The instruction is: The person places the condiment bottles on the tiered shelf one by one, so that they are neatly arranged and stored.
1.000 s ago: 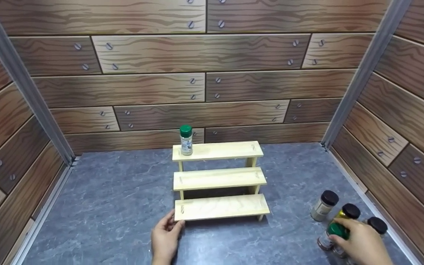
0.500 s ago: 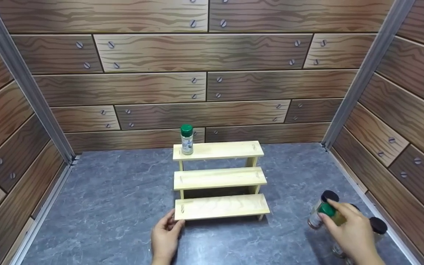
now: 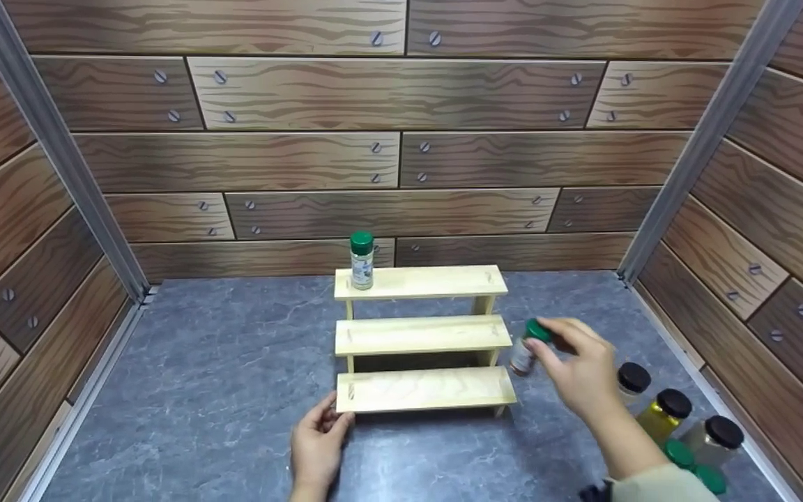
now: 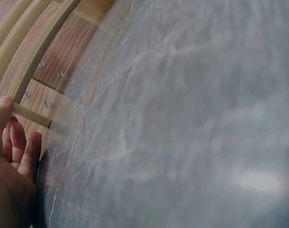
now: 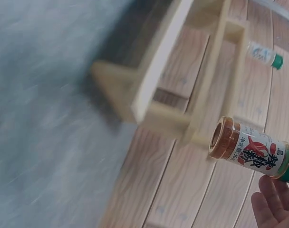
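Note:
A three-tier wooden step rack (image 3: 426,389) stands on the grey marbled table. My left hand (image 3: 317,445) holds the left front corner of its lowest step, the thumb in front and the fingers behind. In my right hand (image 3: 582,360), a spice jar (image 3: 522,357) is pinched by its green cap, just right of the rack. Seen in the right wrist view, the jar (image 5: 250,151) has reddish-brown powder and a white label with a red chili. Another green-capped jar (image 3: 362,261) stands upright at the left end of the top step.
Several jars stand at the right: black-capped ones, including one with yellow contents (image 3: 663,416), and green-capped ones (image 3: 679,453) nearer the front. Wood-patterned walls (image 3: 318,164) enclose the table at the back and sides.
My right hand has lifted the green-capped jar from the group at the right and carried it left and away, close to the rack. My left hand stays on the rack's corner.

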`<control>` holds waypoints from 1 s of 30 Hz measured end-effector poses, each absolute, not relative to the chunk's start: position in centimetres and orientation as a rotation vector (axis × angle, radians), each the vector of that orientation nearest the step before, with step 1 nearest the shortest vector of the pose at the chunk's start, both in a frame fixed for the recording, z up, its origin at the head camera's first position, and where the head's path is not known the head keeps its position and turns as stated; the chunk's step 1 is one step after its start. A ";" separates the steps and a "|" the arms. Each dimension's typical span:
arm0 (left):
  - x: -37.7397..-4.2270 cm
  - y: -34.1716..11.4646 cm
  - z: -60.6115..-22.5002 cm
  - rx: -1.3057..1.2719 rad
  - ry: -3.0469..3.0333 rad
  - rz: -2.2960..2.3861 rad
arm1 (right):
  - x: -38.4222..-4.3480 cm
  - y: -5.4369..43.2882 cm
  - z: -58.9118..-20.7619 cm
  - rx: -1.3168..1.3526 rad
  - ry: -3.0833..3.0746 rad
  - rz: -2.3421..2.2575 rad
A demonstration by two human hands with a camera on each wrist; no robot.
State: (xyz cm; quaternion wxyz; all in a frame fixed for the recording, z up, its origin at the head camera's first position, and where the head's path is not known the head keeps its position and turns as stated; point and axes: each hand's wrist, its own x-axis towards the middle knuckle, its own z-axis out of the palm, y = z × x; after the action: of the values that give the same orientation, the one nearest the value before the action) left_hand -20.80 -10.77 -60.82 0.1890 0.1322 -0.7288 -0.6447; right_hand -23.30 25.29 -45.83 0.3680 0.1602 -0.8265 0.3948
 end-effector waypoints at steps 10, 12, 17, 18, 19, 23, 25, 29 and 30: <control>-21.0 -10.2 -60.7 0.379 -2.062 -1.816 | -27.2 20.3 -43.0 0.421 -2.084 1.141; -21.0 -10.4 -60.8 0.386 -2.061 -1.808 | -28.2 19.1 -42.6 0.427 -2.093 1.166; -20.9 -10.8 -60.9 0.401 -2.064 -1.804 | -30.8 15.7 -41.8 0.467 -2.111 1.230; -20.9 -10.8 -60.9 0.398 -2.067 -1.807 | -31.2 15.1 -41.6 0.483 -2.108 1.237; -20.9 -10.8 -60.9 0.398 -2.068 -1.812 | -31.7 14.5 -41.5 0.500 -2.103 1.235; -21.0 -10.7 -60.9 0.389 -2.062 -1.830 | -33.0 12.5 -40.9 0.552 -2.117 1.208; -21.0 -10.8 -60.8 0.394 -2.071 -1.825 | -33.6 11.6 -40.6 0.559 -2.139 1.198; -20.9 -10.7 -60.6 0.408 -2.084 -1.806 | -34.6 10.4 -40.2 0.557 -2.198 1.214; -20.9 -10.6 -60.7 0.413 -2.085 -1.804 | -34.7 10.2 -40.1 0.554 -2.211 1.217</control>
State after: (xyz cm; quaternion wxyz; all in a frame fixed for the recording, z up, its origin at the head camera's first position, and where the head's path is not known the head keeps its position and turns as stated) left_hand -20.86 -10.57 -60.66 0.1759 0.1457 -0.7363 -0.6370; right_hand -34.71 10.19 -40.13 0.2753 0.2063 -0.8226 0.4528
